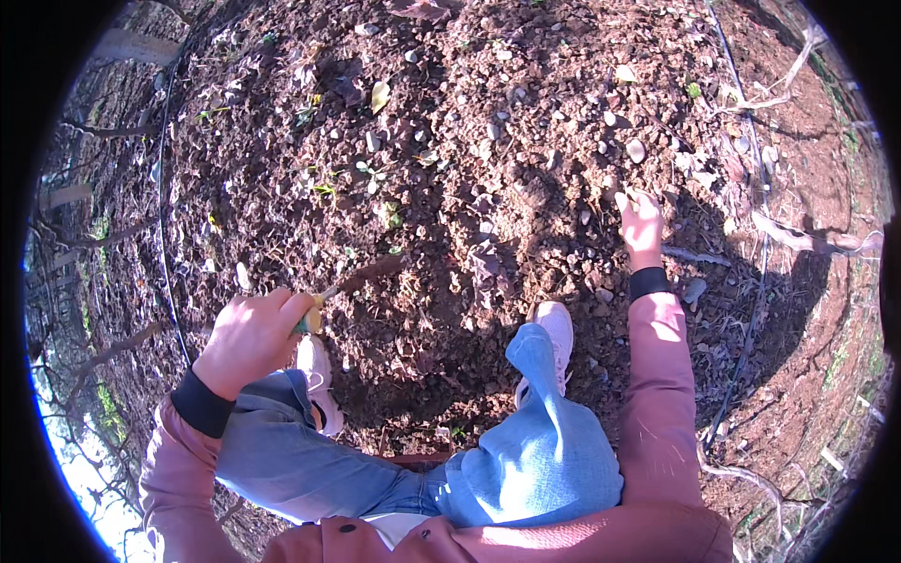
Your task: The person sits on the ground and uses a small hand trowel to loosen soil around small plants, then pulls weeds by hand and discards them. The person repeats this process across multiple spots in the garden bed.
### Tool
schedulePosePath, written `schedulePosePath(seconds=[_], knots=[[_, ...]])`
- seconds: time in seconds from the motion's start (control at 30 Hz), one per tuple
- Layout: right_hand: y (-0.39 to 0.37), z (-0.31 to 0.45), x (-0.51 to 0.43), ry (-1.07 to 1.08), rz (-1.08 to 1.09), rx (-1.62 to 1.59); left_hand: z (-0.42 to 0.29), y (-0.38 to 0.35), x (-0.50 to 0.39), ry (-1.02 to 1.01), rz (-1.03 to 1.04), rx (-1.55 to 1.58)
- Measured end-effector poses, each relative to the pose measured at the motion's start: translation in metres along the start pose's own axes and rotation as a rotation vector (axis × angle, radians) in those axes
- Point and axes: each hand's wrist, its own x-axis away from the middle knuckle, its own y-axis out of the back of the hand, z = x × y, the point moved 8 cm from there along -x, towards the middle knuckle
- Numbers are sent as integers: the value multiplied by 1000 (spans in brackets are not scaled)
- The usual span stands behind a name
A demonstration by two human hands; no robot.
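Observation:
My left hand (257,338) is closed around the yellow and green handle (310,320) of a hand tool, above my left shoe. A curved, soil-coloured blade (369,273) extends from it to the right, low over the stony brown soil (450,211). On the right, my right hand (642,219) reaches down to the ground with its fingertips at the soil, just below a pale oval stone (635,150). The fingers are partly bent; whether something small is between them cannot be told.
Thin black hoses (163,176) run along the ground on both sides. Woody branches or vines (795,236) lie at the right, more stand at the left. Dry leaves (484,264), stones and small green weeds (372,176) are scattered ahead. My shoes (556,331) stand on the soil.

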Motion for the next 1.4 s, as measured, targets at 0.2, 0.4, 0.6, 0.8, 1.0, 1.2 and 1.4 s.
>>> schedulePosePath(seconds=[0.2,0.4,0.6,0.8,1.0,1.2,1.4], knots=[[26,145,7,227,185,-180,65,-8,38,186,-9,93],[-13,306,47,451,667,-9,102,-31,67,202,-127,248],[-157,341,147,554,1043,289,99,-86,87,168,-182,502],[-243,271,211,134,816,-61,75,-144,107,95,-239,672],[-260,276,211,350,697,36,65,-171,110,94,-245,730],[-269,280,213,552,696,202,51,-219,75,106,-253,667],[-259,268,215,645,549,186,47,-287,36,294,31,902]])
